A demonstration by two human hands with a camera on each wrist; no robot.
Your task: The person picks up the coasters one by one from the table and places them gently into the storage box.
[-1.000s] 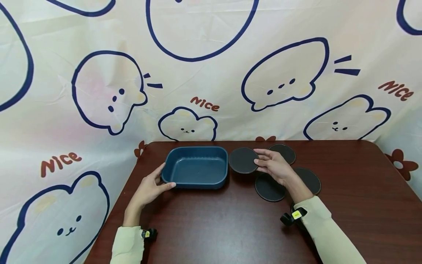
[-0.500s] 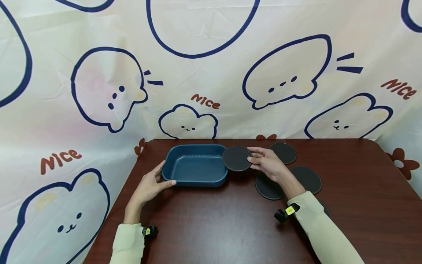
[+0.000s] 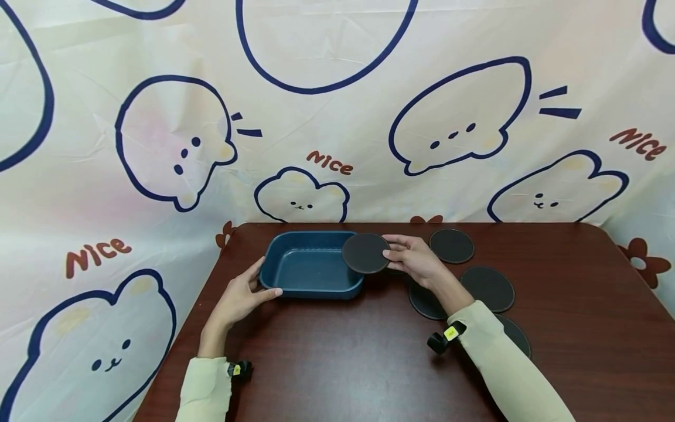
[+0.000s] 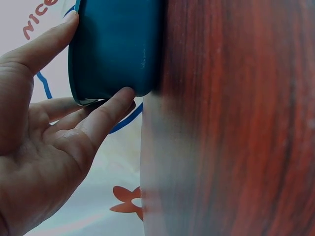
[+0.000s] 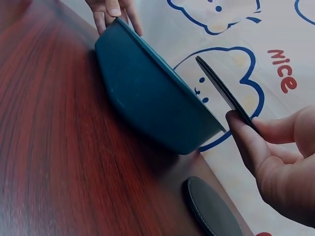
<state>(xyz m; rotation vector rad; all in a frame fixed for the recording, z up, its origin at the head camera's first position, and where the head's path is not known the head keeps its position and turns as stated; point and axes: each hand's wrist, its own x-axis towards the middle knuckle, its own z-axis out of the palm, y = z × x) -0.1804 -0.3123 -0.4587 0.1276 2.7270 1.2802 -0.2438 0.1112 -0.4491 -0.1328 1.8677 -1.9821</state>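
Observation:
A blue rectangular bin (image 3: 311, 266) sits at the back left of the table, its inside showing no contents. My left hand (image 3: 237, 302) holds its left end, thumb at the front rim and fingers against the side wall (image 4: 115, 49). Between thumb and fingers, my right hand (image 3: 419, 264) pinches a round black coaster (image 3: 365, 253) by its right edge. In the head view that coaster overlaps the bin's right end; the right wrist view has it tilted and raised above the rim, apart from the bin (image 5: 147, 88).
More black coasters lie on the brown table (image 3: 337, 363) to the right: one at the back (image 3: 452, 245), one larger-looking coaster (image 3: 487, 289), one partly under the right forearm (image 3: 514, 336) and one partly behind the right hand (image 3: 426, 300). A printed cloth (image 3: 327, 129) hangs behind.
My right hand has carried the coaster leftward, from beside the bin to over its right end. The left hand keeps its hold and the bin stays in place.

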